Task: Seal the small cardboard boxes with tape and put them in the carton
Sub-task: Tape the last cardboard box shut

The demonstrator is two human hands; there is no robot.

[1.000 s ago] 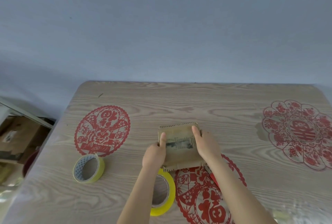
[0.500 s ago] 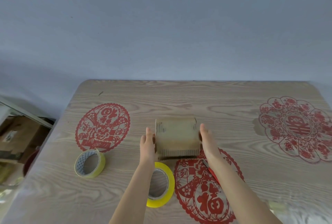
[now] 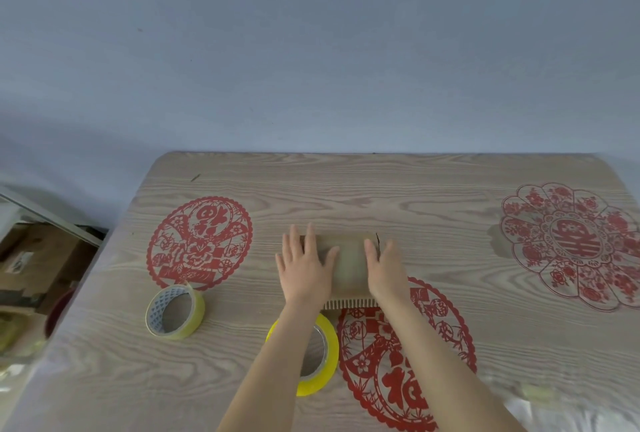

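The small cardboard box (image 3: 349, 267) lies near the middle of the tabletop (image 3: 346, 189), its ends hidden under the left hand (image 3: 304, 267) and right hand (image 3: 386, 270). Each grip is spread flat, fingers straight on the box top (a pale blur, with only the corrugated near edge clear). The near red paper-cut (image 3: 403, 386), partly under the right forearm, reads 福. The far-right paper-cut (image 3: 568, 236), cut by the frame, reads 囍, while a yellow tape roll (image 3: 323, 362) sits half under the left forearm, a pale tape roll (image 3: 175, 312) lies further left, and dim brown cartons (image 3: 31, 258) are cut off beyond the left edge.
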